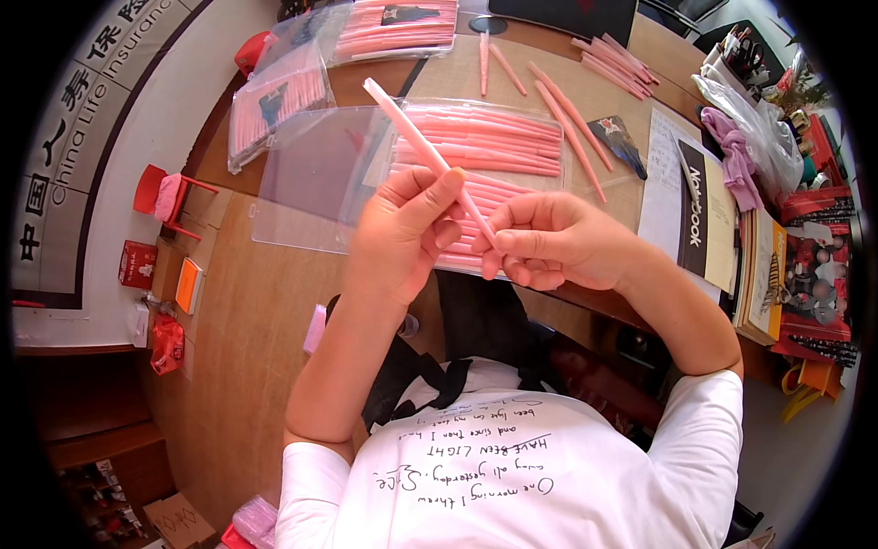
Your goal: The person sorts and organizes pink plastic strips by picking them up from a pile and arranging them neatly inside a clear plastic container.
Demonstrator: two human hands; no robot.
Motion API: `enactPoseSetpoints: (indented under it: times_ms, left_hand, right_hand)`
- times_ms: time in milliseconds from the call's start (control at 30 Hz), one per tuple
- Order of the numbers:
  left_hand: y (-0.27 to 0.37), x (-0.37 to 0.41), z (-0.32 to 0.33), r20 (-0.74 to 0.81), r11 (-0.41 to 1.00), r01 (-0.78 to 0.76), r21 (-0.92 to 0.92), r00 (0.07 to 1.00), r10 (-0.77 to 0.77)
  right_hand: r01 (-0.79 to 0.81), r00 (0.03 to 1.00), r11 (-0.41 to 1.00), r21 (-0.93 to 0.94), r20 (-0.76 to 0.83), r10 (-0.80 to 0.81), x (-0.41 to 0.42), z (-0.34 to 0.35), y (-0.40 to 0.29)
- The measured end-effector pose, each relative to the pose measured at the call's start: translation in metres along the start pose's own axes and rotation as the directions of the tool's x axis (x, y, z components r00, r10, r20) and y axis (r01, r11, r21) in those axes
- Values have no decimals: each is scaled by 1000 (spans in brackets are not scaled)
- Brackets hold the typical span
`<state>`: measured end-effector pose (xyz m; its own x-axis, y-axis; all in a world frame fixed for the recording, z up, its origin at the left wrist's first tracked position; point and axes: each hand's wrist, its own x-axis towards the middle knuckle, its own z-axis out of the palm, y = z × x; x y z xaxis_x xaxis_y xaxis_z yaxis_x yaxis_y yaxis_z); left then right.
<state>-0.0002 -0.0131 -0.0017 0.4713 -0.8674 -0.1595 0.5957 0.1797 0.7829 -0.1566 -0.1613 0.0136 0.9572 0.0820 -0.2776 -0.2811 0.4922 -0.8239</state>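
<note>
A pink tapered tube [401,123] slants across the front of me, its wide end up to the left. My left hand [418,223] pinches it near the middle between thumb and fingers. At the narrow lower end, the thumb and fingertips of my right hand [559,237] close on the tube. Beneath both hands lies a transparent plastic case whose lid [309,182] is folded open to the left. Rows of similar pink tubes [480,134] fill the case, partly hidden by my hands.
Loose pink tubes [573,127] lie right of the case, beside a dark triangular card [617,141]. More tubes [614,65] are heaped farther back. Two filled cases [394,44] [278,103] stand at the back left. A notebook [706,213] and stacked books [758,274] edge the right side.
</note>
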Motion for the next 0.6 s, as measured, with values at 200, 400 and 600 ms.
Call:
enactPoseSetpoints:
  times_ms: [200,400,600]
  left_hand:
    - [12,-5,8,-25,993,-114,18,993,114]
    - [22,-5,-10,-11,988,-155,-15,988,155]
    - [27,-2,-23,-27,960,-280,-23,960,280]
  right_hand:
    - [-42,998,984,-175,-54,33,-2,1,-5]
    - [-42,999,974,-222,-43,34,-2,4,-4]
    - [-65,998,969,-239,-33,58,-3,5,-5]
